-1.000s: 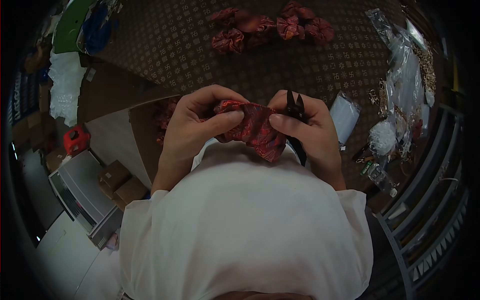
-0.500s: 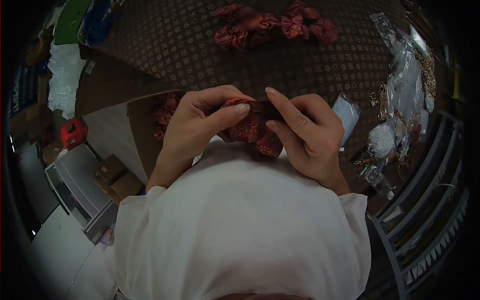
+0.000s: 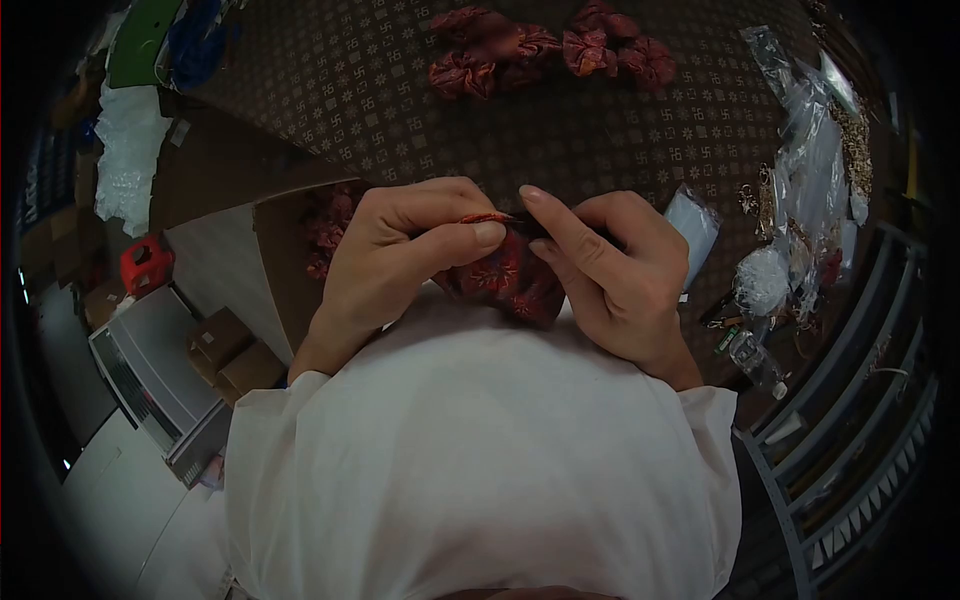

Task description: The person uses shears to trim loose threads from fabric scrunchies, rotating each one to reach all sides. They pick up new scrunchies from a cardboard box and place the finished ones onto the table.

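A small piece of red patterned cloth point(image 3: 500, 280), soft and pouch-like with a folded top edge, hangs between my hands in front of my chest. My left hand point(image 3: 405, 235) pinches its upper edge, thumb on top and fingers curled behind. At the other end, my right hand point(image 3: 625, 260) has the dark edge of the cloth between index finger and thumb. The tips of these two fingers look slightly apart. Its remaining fingers are curled, and what lies behind them is hidden.
Gathered red cloth bundles point(image 3: 495, 50) lie at the far side of the brown patterned table cover point(image 3: 390, 130). More red cloth point(image 3: 330, 225) fills a cardboard box point(image 3: 275, 240) at left. Clear plastic bags point(image 3: 805, 150) and a plastic bottle point(image 3: 757, 362) lie at right, near a metal rack point(image 3: 790, 470).
The cloth's top edge has turned into a narrow fold under my left thumb, which sits slightly lower. My right index finger has shifted a little left and down.
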A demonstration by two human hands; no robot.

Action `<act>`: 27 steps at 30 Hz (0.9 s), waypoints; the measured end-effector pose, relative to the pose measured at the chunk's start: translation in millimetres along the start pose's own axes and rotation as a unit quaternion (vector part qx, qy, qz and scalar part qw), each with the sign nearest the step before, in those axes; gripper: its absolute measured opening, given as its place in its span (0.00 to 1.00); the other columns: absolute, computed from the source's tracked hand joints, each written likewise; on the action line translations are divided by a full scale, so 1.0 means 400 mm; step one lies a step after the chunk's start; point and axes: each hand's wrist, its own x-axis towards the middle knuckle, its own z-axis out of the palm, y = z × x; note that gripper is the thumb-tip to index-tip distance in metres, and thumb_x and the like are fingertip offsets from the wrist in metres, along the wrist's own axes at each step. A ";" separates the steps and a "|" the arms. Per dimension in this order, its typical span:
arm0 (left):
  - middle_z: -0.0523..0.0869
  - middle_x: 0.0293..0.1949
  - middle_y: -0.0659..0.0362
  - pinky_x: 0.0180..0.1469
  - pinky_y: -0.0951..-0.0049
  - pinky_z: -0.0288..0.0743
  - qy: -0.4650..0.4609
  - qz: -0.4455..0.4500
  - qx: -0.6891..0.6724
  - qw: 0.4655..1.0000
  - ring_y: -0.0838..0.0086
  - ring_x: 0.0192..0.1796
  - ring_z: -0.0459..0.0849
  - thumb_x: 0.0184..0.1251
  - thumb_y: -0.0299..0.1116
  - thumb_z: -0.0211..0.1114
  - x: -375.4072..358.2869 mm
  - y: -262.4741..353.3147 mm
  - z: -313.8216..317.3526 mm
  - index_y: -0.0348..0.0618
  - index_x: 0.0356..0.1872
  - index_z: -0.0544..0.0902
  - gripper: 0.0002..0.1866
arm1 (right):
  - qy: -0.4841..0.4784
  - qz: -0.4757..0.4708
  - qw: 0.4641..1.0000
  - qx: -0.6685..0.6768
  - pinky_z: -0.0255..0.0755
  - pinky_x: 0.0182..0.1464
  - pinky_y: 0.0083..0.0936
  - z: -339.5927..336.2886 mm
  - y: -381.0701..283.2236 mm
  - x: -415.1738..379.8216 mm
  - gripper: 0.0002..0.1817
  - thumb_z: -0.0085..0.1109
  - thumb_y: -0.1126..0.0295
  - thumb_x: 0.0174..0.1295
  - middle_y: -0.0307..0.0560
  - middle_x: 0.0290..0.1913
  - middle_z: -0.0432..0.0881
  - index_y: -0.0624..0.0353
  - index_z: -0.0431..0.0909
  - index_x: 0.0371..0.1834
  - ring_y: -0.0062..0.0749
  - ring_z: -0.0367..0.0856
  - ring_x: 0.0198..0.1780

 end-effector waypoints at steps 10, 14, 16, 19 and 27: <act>0.79 0.29 0.60 0.29 0.83 0.67 0.000 0.006 -0.002 1.000 0.83 0.28 0.75 0.59 0.23 0.60 -0.001 -0.002 0.000 0.31 0.30 0.83 0.05 | -0.008 -0.005 1.000 0.002 0.62 0.19 0.21 -0.001 0.001 0.001 0.19 0.67 0.72 0.44 0.37 0.19 0.72 0.53 0.82 0.43 0.25 0.68 0.18; 0.79 0.29 0.60 0.30 0.83 0.66 -0.007 -0.004 -0.011 1.000 0.83 0.29 0.75 0.58 0.24 0.60 0.001 -0.001 -0.002 0.31 0.30 0.83 0.05 | -0.015 0.057 0.996 0.065 0.62 0.19 0.20 -0.002 -0.011 -0.002 0.17 0.66 0.73 0.47 0.38 0.19 0.72 0.57 0.82 0.43 0.25 0.68 0.19; 0.79 0.30 0.61 0.31 0.83 0.66 -0.007 -0.005 -0.017 1.000 0.83 0.29 0.75 0.59 0.24 0.60 0.000 -0.001 -0.001 0.32 0.31 0.83 0.06 | -0.021 0.102 0.990 0.098 0.62 0.20 0.19 -0.006 -0.013 -0.003 0.16 0.65 0.73 0.49 0.39 0.19 0.72 0.59 0.81 0.43 0.24 0.68 0.19; 0.79 0.29 0.61 0.32 0.83 0.66 -0.009 -0.016 -0.018 1.000 0.83 0.30 0.75 0.59 0.24 0.60 -0.001 0.003 -0.001 0.32 0.31 0.83 0.06 | -0.045 0.274 0.916 0.289 0.63 0.25 0.17 -0.026 -0.006 0.001 0.15 0.63 0.73 0.52 0.39 0.20 0.72 0.62 0.80 0.45 0.22 0.69 0.23; 0.79 0.30 0.62 0.33 0.84 0.67 0.000 0.006 0.004 1.000 0.83 0.30 0.75 0.60 0.24 0.60 -0.003 -0.001 0.022 0.34 0.35 0.82 0.06 | -0.019 0.185 0.949 0.253 0.68 0.33 0.17 -0.012 -0.017 0.012 0.21 0.65 0.72 0.52 0.41 0.30 0.77 0.64 0.75 0.51 0.19 0.73 0.30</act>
